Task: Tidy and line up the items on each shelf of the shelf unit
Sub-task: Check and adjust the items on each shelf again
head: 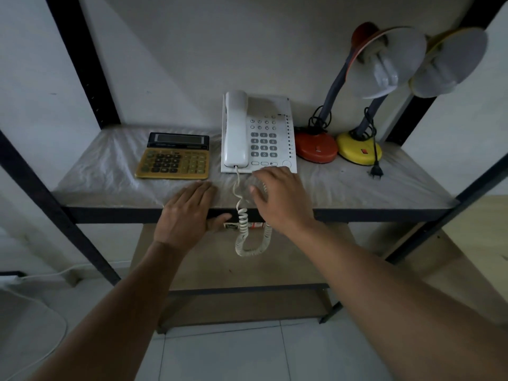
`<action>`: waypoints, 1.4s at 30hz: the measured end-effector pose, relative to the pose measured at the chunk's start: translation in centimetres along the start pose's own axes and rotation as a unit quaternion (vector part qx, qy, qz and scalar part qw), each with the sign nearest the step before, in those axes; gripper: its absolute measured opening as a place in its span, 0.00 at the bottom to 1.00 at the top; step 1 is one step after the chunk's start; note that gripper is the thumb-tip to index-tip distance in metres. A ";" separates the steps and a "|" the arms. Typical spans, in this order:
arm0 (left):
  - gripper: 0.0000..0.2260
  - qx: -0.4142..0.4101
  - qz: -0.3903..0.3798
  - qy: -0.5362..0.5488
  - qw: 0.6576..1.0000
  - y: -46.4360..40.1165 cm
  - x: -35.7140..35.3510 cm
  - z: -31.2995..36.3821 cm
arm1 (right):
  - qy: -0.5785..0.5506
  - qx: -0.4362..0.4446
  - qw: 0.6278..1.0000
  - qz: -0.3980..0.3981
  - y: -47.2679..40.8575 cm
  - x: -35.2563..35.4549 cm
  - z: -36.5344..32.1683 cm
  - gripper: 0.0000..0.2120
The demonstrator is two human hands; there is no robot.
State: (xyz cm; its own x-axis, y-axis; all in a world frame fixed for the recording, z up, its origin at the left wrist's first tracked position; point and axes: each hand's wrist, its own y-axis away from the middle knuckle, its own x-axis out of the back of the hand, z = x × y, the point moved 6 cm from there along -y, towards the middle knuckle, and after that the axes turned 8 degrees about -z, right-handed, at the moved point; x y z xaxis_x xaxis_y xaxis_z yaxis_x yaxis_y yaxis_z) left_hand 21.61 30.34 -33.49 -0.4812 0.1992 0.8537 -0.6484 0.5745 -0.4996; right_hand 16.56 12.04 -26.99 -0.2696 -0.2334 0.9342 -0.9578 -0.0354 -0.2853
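A white desk phone (270, 133) stands mid-shelf on the plastic-covered shelf board (104, 171), handset on its cradle. Its coiled cord (243, 221) hangs in a loop over the shelf's front edge. My right hand (280, 199) is just in front of the phone, fingers curled over the cord's right strand, which runs between thumb and fingers. My left hand (187, 215) lies flat on the shelf's front edge, thumb against the front rail. A gold and black calculator (174, 156) lies left of the phone. An orange desk lamp (316, 147) and a yellow desk lamp (358, 149) stand at the right.
The yellow lamp's plug (376, 171) lies on the shelf in front of its base. Black uprights (82, 61) frame the unit against a white wall. A lower shelf (247, 265) shows beneath, above a tiled floor. A white cable (41, 276) runs along the floor at the left.
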 end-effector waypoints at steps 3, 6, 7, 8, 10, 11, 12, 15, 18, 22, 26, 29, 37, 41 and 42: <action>0.33 0.006 -0.010 0.007 1.000 0.0 0.3 0.1 | 0.009 -0.044 0.998 0.043 3.6 -1.1 -0.4 0.15; 0.32 0.011 -0.025 0.024 0.999 0.1 0.3 0.1 | -0.002 -0.107 0.992 0.065 6.4 -2.6 -0.5 0.17; 0.32 0.012 -0.028 0.029 0.999 0.1 0.3 0.2 | -0.011 -0.123 0.990 0.067 6.9 -3.0 -0.5 0.19; 0.32 0.013 -0.030 0.033 0.999 0.1 0.4 0.2 | -0.023 -0.136 0.988 0.067 7.3 -3.3 -0.5 0.20; 0.32 0.016 -0.034 0.036 0.999 0.0 0.4 0.2 | -0.070 -0.170 0.980 0.078 7.9 -3.7 -0.4 0.22; 0.32 0.017 -0.037 0.037 0.998 0.0 0.5 0.2 | -0.102 -0.200 0.971 0.085 8.2 -4.0 -0.3 0.23; 0.32 0.019 -0.040 0.038 0.998 0.0 0.5 0.1 | -0.132 -0.235 0.959 0.085 8.5 -4.5 0.0 0.23; 0.32 0.023 -0.051 0.040 0.998 0.0 0.4 0.0 | -0.176 -0.322 0.930 0.010 8.8 -6.7 0.7 0.25; 0.32 0.022 -0.056 0.043 0.997 0.0 0.4 0.1 | -0.157 -0.309 0.937 -0.037 8.1 -7.5 0.6 0.15; 0.33 0.028 -0.072 0.047 0.996 -0.1 0.5 0.0 | -0.165 -0.250 0.954 0.014 7.4 -5.8 -0.5 0.05; 0.31 0.030 -0.082 0.051 0.995 0.0 0.7 0.2 | -0.151 -0.193 0.967 0.075 6.6 -2.2 -1.3 0.07; 0.31 0.035 -0.091 0.061 0.993 0.0 0.6 0.1 | -0.135 -0.169 0.971 0.104 5.3 0.3 -0.9 0.10; 0.32 0.030 -0.084 0.064 0.994 0.0 0.3 0.1 | -0.202 -0.134 0.950 0.200 -2.3 5.6 1.9 0.09; 0.33 0.034 -0.083 0.056 0.994 0.0 0.3 0.0 | -0.176 -0.087 0.963 0.184 -5.9 6.4 1.9 0.09; 0.33 0.035 -0.083 0.055 0.994 0.0 0.2 -0.1 | -0.170 -0.074 0.968 0.170 -6.7 6.3 1.8 0.08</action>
State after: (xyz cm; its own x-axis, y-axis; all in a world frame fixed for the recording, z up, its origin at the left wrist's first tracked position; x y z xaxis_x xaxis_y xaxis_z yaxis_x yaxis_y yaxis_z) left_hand 21.57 30.40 -33.28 -0.2984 0.1945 0.9344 -0.7548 0.5512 -0.3557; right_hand 21.42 9.08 -19.55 -0.5468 -0.5147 0.6603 -0.8304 0.2328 -0.5062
